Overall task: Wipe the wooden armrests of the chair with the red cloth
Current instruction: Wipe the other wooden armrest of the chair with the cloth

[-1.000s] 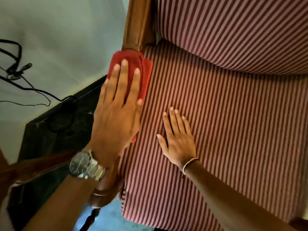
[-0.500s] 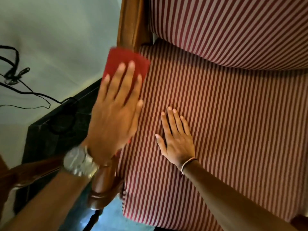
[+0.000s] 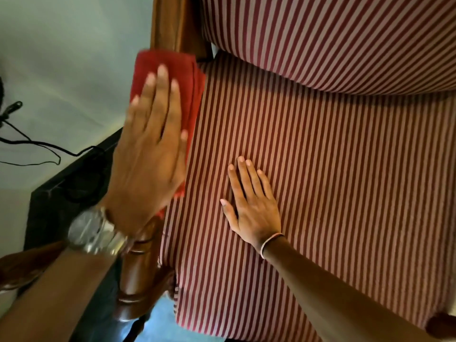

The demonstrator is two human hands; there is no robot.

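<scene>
The red cloth [image 3: 172,67] lies draped over the chair's left wooden armrest [image 3: 170,23], near its back end. My left hand [image 3: 150,149] presses flat on the cloth with fingers stretched out, hiding most of the armrest beneath; a silver watch sits on that wrist. The armrest's turned front post [image 3: 138,272] shows below my wrist. My right hand [image 3: 251,203] rests flat, fingers apart, on the red-and-white striped seat cushion [image 3: 333,181], holding nothing. The right armrest is only a dark brown tip [image 3: 441,327] at the lower right corner.
The striped backrest cushion [image 3: 333,33] fills the top right. Left of the chair are a pale wall [image 3: 61,58], black cables [image 3: 29,144] hanging on it, and a dark black surface [image 3: 64,193]. Another wooden piece [image 3: 22,265] lies at the lower left.
My left hand has slid the red cloth along the armrest toward the backrest. My right hand has stayed flat on the seat.
</scene>
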